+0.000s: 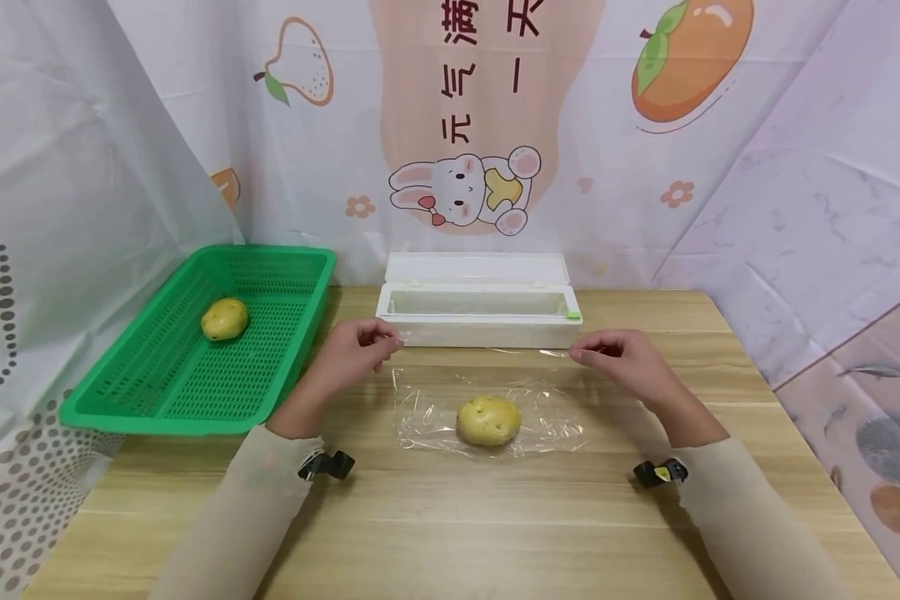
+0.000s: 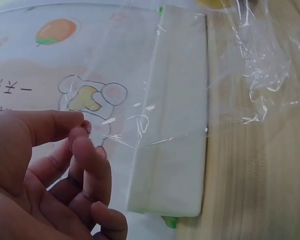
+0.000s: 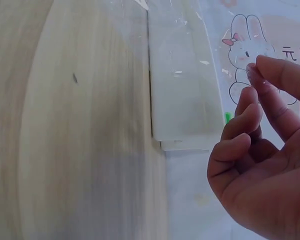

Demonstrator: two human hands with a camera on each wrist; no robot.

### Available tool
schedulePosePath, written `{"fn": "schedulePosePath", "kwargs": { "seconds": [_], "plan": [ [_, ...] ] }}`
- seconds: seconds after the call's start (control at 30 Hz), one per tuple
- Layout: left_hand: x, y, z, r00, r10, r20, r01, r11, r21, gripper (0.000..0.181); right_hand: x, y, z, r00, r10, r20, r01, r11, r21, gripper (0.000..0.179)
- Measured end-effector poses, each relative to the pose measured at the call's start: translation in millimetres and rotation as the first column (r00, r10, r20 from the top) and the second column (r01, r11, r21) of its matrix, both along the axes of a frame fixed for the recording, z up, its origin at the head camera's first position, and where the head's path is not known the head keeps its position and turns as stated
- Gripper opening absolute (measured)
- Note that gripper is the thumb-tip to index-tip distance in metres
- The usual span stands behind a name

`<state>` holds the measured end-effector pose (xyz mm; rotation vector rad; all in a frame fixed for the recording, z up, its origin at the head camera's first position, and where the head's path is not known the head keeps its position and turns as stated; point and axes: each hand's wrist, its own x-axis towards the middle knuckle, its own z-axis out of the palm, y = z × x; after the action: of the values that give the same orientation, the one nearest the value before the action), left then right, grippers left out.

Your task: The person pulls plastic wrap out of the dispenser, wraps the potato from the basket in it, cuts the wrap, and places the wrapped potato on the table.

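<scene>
A yellow potato (image 1: 487, 421) lies on a sheet of clear plastic wrap (image 1: 420, 417) on the wooden table. My left hand (image 1: 354, 354) pinches one far corner of the wrap between thumb and forefinger, near the left end of the white wrap box. In the left wrist view the transparent film (image 2: 185, 132) stretches away from those fingertips. Opposite it, my right hand (image 1: 626, 362) pinches the other far corner, by the box's right end. The wrap's far edge is raised between both hands, while its near part lies crumpled around the potato.
The white wrap box (image 1: 487, 333) stands at the table's back edge with its lid raised and a green slider at the right. A green basket (image 1: 187, 425) on the left holds another potato (image 1: 225, 319). A printed curtain (image 1: 330, 167) hangs behind the table.
</scene>
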<state>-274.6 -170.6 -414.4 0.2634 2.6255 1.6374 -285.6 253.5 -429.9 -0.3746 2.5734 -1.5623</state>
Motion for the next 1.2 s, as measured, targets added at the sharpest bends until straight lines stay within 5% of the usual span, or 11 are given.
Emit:
{"fn": "schedulePosePath", "kwargs": {
  "seconds": [0.5,0.7,1.0,1.2],
  "plan": [
    [43.0,-7.3,18.8,0.985,-0.174,-0.001,0.173,0.977,0.126,0.011,31.4,19.9,9.6,0.983,0.168,-0.072,-0.166,0.986,0.033,0.017],
    [52.0,-9.4,9.8,0.966,-0.258,-0.024,0.259,0.953,0.157,0.013,40.3,24.1,9.1,0.973,0.199,-0.114,-0.192,0.979,0.07,0.012],
    [60.3,-16.1,3.9,0.95,-0.307,-0.052,0.309,0.95,0.041,0.006,50.8,28.3,0.3,0.918,0.338,-0.208,-0.334,0.941,0.058,0.012],
    [71.7,-15.9,11.4,0.936,-0.342,-0.081,0.342,0.94,-0.014,0.005,54.1,33.2,-8.9,0.873,0.422,-0.245,-0.434,0.901,0.004,0.018]
  ]
}}
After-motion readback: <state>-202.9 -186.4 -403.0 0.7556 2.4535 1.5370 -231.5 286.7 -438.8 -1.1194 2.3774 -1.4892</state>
